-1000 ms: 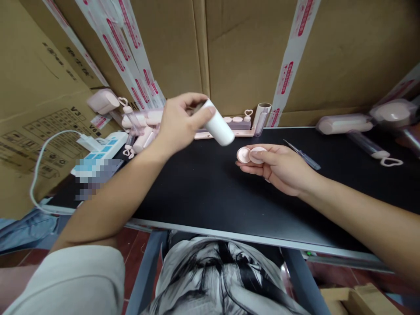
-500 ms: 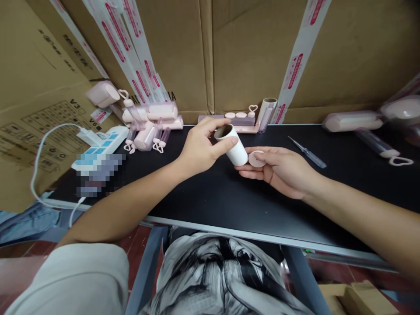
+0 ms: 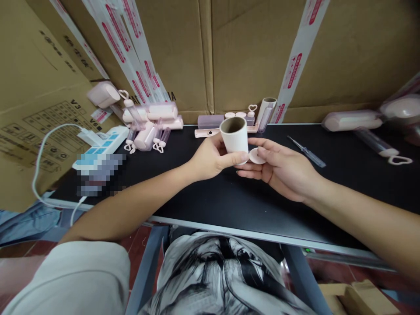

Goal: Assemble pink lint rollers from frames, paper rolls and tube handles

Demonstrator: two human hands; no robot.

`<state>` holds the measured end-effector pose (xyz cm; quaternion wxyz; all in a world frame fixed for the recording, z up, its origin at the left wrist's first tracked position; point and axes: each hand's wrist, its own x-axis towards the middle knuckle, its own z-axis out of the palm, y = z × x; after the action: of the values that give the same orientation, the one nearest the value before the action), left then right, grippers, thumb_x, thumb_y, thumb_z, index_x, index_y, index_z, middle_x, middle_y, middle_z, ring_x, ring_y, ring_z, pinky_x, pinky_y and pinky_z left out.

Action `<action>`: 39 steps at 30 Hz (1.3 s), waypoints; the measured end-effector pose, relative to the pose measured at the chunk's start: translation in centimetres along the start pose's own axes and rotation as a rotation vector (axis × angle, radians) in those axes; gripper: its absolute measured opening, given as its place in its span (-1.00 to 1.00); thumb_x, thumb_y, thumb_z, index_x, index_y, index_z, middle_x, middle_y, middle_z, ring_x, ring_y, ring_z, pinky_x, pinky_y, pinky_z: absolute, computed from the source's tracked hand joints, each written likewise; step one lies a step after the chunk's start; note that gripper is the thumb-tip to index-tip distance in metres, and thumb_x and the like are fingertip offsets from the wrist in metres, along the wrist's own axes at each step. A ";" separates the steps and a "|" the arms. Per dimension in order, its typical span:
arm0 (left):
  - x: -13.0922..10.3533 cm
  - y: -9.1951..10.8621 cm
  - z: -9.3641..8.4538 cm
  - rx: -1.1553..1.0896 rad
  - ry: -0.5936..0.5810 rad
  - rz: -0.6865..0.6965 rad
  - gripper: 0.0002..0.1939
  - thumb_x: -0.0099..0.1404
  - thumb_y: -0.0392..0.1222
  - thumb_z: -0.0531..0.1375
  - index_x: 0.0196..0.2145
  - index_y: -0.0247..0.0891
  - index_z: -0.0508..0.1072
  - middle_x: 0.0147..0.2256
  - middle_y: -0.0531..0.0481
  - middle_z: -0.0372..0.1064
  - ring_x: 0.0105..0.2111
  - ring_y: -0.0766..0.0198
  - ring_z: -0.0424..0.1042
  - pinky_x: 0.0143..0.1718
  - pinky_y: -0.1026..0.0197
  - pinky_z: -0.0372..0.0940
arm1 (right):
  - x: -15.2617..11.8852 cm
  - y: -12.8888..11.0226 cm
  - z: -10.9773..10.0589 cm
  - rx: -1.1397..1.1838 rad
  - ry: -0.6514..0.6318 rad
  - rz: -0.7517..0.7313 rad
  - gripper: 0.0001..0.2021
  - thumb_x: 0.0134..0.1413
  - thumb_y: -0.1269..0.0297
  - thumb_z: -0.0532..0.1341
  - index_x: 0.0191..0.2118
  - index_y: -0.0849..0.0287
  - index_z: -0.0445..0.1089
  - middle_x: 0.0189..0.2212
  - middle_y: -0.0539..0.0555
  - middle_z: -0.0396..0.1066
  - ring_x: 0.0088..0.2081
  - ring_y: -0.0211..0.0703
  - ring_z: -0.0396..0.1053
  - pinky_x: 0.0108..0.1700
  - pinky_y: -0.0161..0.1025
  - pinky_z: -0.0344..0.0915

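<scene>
Box [image 3: 39,100] at left: marked "V3" and "V6"
Far tape [image 3: 294,72]: red lettering, too small to read
White tube [image 3: 235,141]: open top, brown inside, grasped in left hand [image 3: 209,158], mid-scene
Disc [image 3: 257,156]: pinched in right hand [image 3: 282,165], beside tube's lower end

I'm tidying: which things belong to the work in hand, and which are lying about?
Work in hand:
White cylindrical tube, in the left hand
Pale pink round disc, in the right hand
Similar white tube behind, perhaps

Apparently lying about:
Slim screwdriver with translucent handle
White power strip with blue sockets
</scene>
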<state>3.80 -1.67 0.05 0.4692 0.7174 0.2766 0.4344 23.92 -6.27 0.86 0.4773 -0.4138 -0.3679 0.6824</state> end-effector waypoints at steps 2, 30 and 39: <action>-0.1 0.2 0.2 -0.014 -0.026 -0.027 -0.47 0.13 0.08 0.55 -0.15 -0.35 0.54 -0.16 -0.13 0.60 -0.15 0.14 0.57 -0.05 0.10 0.44 | 0.2 0.2 -0.1 -0.092 0.046 0.002 -0.88 0.46 0.40 0.14 -0.12 0.11 0.41 -0.31 0.08 0.61 -0.30 -0.08 0.68 -0.20 -0.09 0.68; -1.4 0.1 1.3 0.642 -0.008 0.208 -0.44 0.20 -0.33 0.45 0.16 -0.16 0.56 0.08 -0.12 0.54 0.04 0.08 0.54 0.10 0.02 0.43 | 1.0 2.4 -1.4 -0.003 -0.342 -0.153 -0.36 0.00 -0.19 0.48 0.19 -0.15 0.44 0.01 0.02 0.48 -0.05 -0.03 0.46 -0.07 -0.12 0.50; -1.5 0.3 2.0 0.834 -0.036 0.207 -0.39 0.34 -0.09 0.43 0.29 -0.13 0.44 0.21 -0.19 0.50 0.20 -0.06 0.48 0.22 -0.14 0.29 | 0.6 1.7 -1.1 -0.109 -0.260 -0.240 -0.33 0.00 -0.06 0.50 0.23 -0.10 0.41 0.00 0.05 0.54 0.01 0.04 0.50 0.00 -0.10 0.49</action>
<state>4.81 -3.88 -0.62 0.0978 0.8771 0.3467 0.3178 24.25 -6.07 -1.21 0.4807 -0.3005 -0.5096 0.6472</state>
